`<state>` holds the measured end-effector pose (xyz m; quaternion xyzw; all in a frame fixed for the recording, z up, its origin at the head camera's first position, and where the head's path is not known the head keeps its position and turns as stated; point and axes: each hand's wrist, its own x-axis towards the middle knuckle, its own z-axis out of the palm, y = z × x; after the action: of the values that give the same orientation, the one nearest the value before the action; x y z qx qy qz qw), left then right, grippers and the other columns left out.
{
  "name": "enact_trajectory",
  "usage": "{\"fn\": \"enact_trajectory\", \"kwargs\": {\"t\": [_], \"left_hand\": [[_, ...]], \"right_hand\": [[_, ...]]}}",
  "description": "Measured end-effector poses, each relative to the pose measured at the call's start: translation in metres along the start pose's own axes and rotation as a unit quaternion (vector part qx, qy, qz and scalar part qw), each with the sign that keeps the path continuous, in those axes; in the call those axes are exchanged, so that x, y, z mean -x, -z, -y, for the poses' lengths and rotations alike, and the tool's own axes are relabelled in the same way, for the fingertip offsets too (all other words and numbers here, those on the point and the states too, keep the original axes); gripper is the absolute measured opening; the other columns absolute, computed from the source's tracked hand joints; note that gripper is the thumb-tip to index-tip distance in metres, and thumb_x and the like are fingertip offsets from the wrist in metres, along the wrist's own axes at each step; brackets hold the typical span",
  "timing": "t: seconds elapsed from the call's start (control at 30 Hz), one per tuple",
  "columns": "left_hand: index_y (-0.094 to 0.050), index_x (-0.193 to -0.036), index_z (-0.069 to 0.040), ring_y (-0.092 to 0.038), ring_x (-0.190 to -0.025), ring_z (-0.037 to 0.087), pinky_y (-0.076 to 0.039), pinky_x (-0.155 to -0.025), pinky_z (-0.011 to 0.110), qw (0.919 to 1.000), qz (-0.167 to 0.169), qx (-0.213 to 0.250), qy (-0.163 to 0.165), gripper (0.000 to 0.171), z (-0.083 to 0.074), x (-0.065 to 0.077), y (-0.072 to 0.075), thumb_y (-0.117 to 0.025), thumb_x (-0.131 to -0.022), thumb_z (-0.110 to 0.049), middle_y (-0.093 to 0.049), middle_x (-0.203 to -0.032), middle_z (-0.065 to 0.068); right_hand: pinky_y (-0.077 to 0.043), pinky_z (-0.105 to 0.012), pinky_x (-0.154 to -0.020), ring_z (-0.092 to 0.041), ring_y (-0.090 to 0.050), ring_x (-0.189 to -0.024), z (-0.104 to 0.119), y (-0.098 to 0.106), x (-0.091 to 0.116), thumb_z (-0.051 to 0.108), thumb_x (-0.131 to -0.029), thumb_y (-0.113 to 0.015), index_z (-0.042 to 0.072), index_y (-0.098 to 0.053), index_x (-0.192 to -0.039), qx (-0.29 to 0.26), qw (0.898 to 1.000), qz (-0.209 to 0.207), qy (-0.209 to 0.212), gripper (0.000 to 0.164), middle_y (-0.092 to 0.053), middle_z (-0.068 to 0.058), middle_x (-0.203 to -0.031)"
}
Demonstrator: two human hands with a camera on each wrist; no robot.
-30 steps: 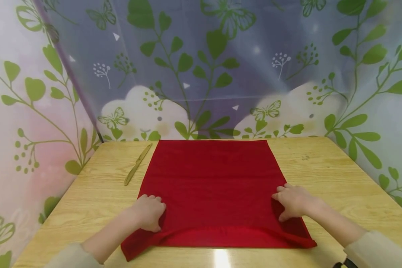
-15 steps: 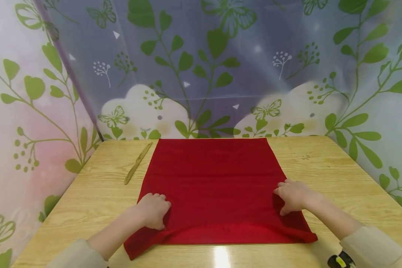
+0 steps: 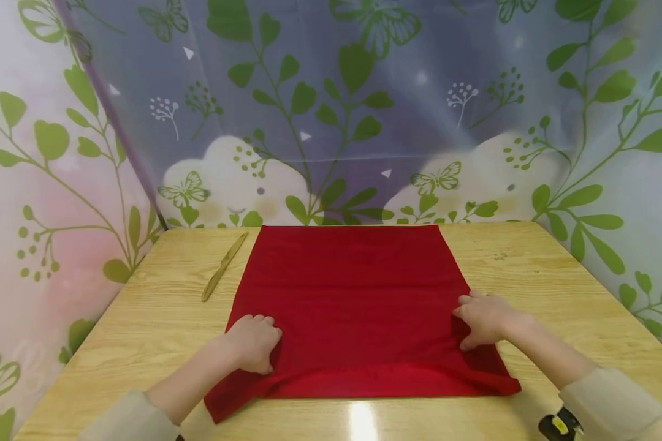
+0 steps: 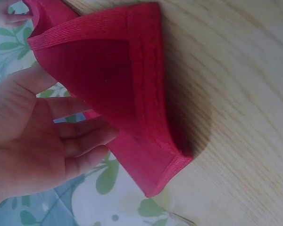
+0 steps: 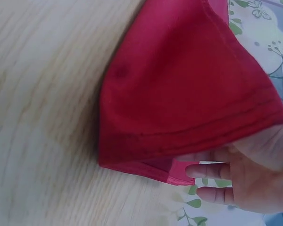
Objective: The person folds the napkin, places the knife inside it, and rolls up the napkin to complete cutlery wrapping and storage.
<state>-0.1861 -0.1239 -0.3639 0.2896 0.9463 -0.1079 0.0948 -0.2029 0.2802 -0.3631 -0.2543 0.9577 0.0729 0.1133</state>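
Note:
A red cloth lies across the middle of the table. Its near edge is raised into a low ridge, with the two near corners turned up. My left hand rests on the cloth's near left side. In the left wrist view its fingers are fairly straight, and the tips touch the red fabric or lie behind it. On the near right side is my right hand, its thumb apart from the fingers in the head view. A turned-up corner hides part of that hand in the right wrist view.
A gold-coloured table knife lies left of the cloth on the wooden table. A leaf-patterned curtain stands along the table's back and sides. Something dark with a yellow patch shows by the right sleeve.
Both hands have shifted only slightly; the left has moved a little to the right. The turned-up left corner of the cloth has moved slightly with it. The knife has stayed in place.

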Motion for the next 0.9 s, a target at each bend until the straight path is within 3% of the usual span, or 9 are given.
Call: {"fn": "enact_trajectory", "kwargs": {"t": [0.17, 0.27, 0.4, 0.77, 0.9], "left_hand": [[-0.063, -0.083, -0.008, -0.054, -0.080, 0.022, -0.043, -0.074, 0.037, 1.0000, -0.004, 0.003, -0.003, 0.035, -0.001, 0.000, 0.000, -0.080, -0.064, -0.032, -0.053, -0.080, 0.004], [-0.063, -0.082, -0.009, -0.054, -0.080, 0.021, -0.043, -0.074, 0.037, 0.9999, -0.006, 0.007, -0.005, 0.034, -0.004, -0.001, 0.001, -0.080, -0.064, -0.032, -0.053, -0.079, 0.003], [-0.063, -0.081, -0.009, -0.054, -0.079, 0.021, -0.043, -0.073, 0.036, 0.9999, -0.009, 0.009, -0.011, 0.034, -0.007, -0.003, 0.002, -0.080, -0.065, -0.033, -0.053, -0.078, 0.003], [-0.063, -0.082, -0.010, -0.053, -0.080, 0.021, -0.042, -0.074, 0.037, 0.9999, 0.012, 0.012, 0.000, 0.033, -0.009, -0.007, 0.004, -0.080, -0.065, -0.034, -0.053, -0.079, 0.003], [-0.064, -0.085, -0.010, -0.054, -0.083, 0.022, -0.042, -0.077, 0.039, 0.9999, 0.009, 0.012, -0.006, 0.032, -0.007, -0.005, 0.004, -0.078, -0.067, -0.034, -0.055, -0.083, 0.003]], "right_hand": [[-0.044, -0.054, -0.075, -0.032, -0.051, -0.093, 0.002, -0.004, 0.002, 0.057, -0.076, -0.063, 0.000, -0.067, -0.104, 0.018, 1.000, -0.012, -0.003, 0.063, -0.055, -0.007, -0.091], [-0.044, -0.047, -0.070, -0.027, -0.050, -0.086, 0.001, -0.006, 0.002, 0.059, -0.079, -0.058, 0.002, -0.068, -0.102, 0.049, 0.998, -0.027, -0.003, 0.062, -0.054, -0.005, -0.088], [-0.043, -0.045, -0.068, -0.025, -0.048, -0.083, -0.002, -0.010, 0.003, 0.059, -0.078, -0.060, 0.003, -0.069, -0.101, 0.071, 0.996, -0.045, -0.007, 0.061, -0.053, -0.005, -0.087], [-0.045, -0.047, -0.071, -0.027, -0.049, -0.084, -0.002, -0.012, 0.001, 0.055, -0.076, -0.064, 0.000, -0.067, -0.101, 0.069, 0.996, -0.060, -0.013, 0.060, -0.053, -0.007, -0.087], [-0.047, -0.047, -0.072, -0.028, -0.053, -0.087, -0.003, -0.010, 0.003, 0.052, -0.079, -0.064, 0.000, -0.066, -0.105, 0.037, 0.998, -0.053, -0.009, 0.058, -0.056, -0.008, -0.092]]}}
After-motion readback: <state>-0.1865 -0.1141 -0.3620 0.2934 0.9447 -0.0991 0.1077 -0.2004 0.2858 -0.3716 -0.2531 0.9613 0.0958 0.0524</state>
